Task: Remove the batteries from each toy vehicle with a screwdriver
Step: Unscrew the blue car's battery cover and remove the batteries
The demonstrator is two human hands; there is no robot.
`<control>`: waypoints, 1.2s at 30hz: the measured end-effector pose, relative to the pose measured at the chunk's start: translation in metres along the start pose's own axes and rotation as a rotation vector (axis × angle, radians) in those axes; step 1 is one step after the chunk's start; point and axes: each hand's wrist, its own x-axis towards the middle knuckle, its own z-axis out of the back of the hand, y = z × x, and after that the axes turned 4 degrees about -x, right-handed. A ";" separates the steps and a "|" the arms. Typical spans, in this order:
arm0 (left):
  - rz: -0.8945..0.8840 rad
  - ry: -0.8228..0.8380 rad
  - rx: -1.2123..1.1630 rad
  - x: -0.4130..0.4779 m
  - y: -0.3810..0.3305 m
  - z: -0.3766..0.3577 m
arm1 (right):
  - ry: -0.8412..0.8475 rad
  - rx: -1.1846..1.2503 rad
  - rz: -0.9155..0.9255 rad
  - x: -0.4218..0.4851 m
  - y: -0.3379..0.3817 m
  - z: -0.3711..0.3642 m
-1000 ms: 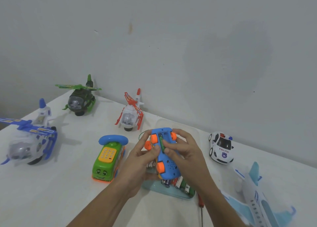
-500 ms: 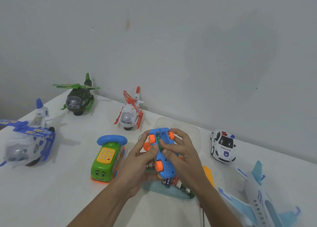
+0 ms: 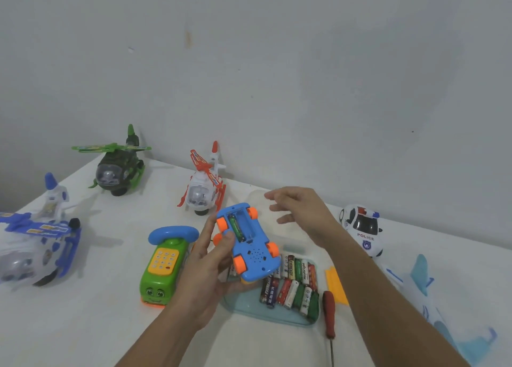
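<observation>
Left hand point(image 3: 206, 267) grips upturned blue car point(image 3: 247, 242), apparently 1 battery point(image 3: 236, 227) inside.

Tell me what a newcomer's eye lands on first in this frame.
First, the upturned blue toy car held at centre in the left hand, its battery bay open with one green battery inside. Next, the right hand open and empty above the tray of loose batteries, with the red-handled screwdriver lying beside it.

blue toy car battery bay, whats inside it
One green battery lies in the blue toy car, the slot beside it empty. The left hand holds the car.
</observation>
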 end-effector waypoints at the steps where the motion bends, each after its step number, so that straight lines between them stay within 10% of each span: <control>1: -0.001 -0.006 0.001 -0.001 0.001 0.000 | -0.030 -0.130 -0.005 0.009 -0.005 0.001; 7: 0.009 -0.061 0.004 -0.007 0.007 -0.002 | 0.234 -0.721 -0.015 0.043 -0.027 -0.011; 36: 0.035 -0.042 -0.001 -0.014 0.006 -0.024 | 0.592 -1.017 -0.226 0.053 -0.036 0.023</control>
